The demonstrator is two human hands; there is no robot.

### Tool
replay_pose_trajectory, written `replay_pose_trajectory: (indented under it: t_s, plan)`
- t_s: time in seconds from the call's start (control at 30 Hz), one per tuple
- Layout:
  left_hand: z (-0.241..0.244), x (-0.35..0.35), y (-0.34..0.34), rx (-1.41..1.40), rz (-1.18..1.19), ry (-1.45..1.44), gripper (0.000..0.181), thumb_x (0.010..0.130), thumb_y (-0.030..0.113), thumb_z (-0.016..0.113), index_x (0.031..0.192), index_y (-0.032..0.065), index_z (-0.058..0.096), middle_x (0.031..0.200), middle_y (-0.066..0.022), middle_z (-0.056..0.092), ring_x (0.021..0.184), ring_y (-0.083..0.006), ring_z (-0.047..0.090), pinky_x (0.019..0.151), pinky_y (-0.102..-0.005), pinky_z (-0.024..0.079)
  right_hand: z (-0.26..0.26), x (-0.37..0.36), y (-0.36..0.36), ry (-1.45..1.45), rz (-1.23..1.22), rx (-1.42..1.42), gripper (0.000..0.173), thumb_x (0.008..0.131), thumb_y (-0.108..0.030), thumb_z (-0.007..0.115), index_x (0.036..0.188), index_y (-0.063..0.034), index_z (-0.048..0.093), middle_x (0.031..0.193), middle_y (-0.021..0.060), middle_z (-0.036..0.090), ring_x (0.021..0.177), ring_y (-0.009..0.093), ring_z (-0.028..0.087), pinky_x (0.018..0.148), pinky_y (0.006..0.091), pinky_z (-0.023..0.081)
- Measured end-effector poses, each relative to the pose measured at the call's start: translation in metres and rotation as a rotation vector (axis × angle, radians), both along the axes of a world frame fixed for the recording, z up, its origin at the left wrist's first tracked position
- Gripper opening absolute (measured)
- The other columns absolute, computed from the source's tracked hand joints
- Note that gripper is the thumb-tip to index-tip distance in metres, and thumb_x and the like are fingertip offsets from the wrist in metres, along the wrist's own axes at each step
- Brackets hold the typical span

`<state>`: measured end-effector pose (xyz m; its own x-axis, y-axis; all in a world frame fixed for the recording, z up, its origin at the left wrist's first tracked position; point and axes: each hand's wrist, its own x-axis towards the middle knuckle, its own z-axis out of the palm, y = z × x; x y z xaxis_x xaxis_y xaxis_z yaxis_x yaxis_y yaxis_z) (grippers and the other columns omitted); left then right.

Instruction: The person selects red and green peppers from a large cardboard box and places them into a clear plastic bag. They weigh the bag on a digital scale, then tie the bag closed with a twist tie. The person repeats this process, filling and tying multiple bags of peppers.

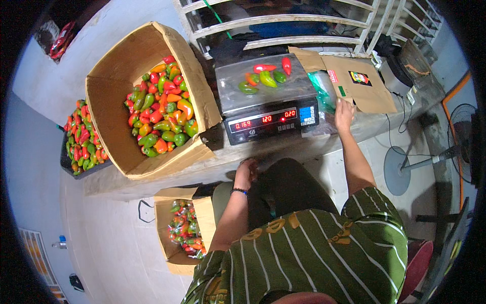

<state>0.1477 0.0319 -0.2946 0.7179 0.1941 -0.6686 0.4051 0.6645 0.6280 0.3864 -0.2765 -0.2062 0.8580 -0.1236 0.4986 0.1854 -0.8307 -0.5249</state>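
Several red, green and orange peppers lie on the metal pan of a digital scale, whose display shows lit red digits. To the right of the scale, my right hand touches the near edge of a flat brown cardboard piece bearing stickers. Clear and green plastic bags lie partly under that cardboard; whether my fingertips pinch one is hidden. My left hand rests over my lap, just below the counter edge, with curled fingers. Its palm is mostly hidden, and nothing shows in it.
A large open cardboard box of loose peppers stands left of the scale, beside a black crate full of peppers. On the floor, a smaller box holds bagged peppers. White bars run behind the counter. A fan stands right.
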Motion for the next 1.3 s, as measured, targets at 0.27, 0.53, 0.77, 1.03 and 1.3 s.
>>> replay_pose_trajectory:
  t_s: [0.27,0.53,0.77,1.03,1.3]
  plan:
    - [0.010,-0.003,-0.003,-0.010,-0.004,-0.015,0.008,0.081,0.019,0.050,0.082,0.0109,0.050,0.062,-0.0003,0.049,0.047,-0.0118,0.043,0.037,-0.0247,0.029,-0.053,-0.030,-0.009,0.261,0.267,-0.234,0.034,0.072,-0.037,0.065,0.089,-0.0088,0.058,0.093,0.0128,0.056,0.085,0.032,0.054,0.075,0.0421,0.043]
    - [0.007,-0.004,0.005,0.005,-0.074,0.027,0.006,0.080,0.019,0.052,0.080,0.0125,0.051,0.066,0.0001,0.052,0.051,-0.0116,0.047,0.041,-0.0258,0.033,-0.024,-0.016,0.010,0.647,0.329,-0.138,0.034,0.061,-0.030,0.074,0.077,-0.0062,0.057,0.078,0.0128,0.061,0.075,0.030,0.059,0.066,0.0390,0.045]
    - [0.027,-0.011,-0.003,0.081,-0.051,-0.041,0.007,0.078,0.020,0.053,0.080,0.0135,0.052,0.066,0.0004,0.052,0.055,-0.0124,0.049,0.044,-0.0263,0.035,-0.050,-0.005,0.006,0.613,0.374,-0.343,0.019,0.067,-0.017,0.061,0.083,-0.0065,0.061,0.085,0.0157,0.062,0.081,0.032,0.059,0.072,0.0398,0.046]
    - [0.028,-0.015,0.001,0.043,-0.030,-0.057,0.008,0.079,0.021,0.053,0.082,0.0141,0.051,0.066,0.0010,0.051,0.059,-0.0129,0.048,0.050,-0.0287,0.037,-0.014,-0.021,-0.010,0.439,0.099,-0.376,0.028,0.071,-0.012,0.053,0.099,-0.0074,0.056,0.096,0.0163,0.059,0.094,0.034,0.056,0.083,0.0429,0.044]
    - [0.036,-0.012,-0.004,0.007,-0.055,-0.051,0.005,0.081,0.018,0.049,0.079,0.0140,0.049,0.063,0.0020,0.045,0.051,-0.0102,0.041,0.047,-0.0263,0.033,0.003,-0.005,-0.025,0.407,0.101,-0.682,0.026,0.075,-0.019,0.050,0.099,-0.0142,0.060,0.096,0.0148,0.060,0.094,0.033,0.056,0.081,0.0444,0.044]
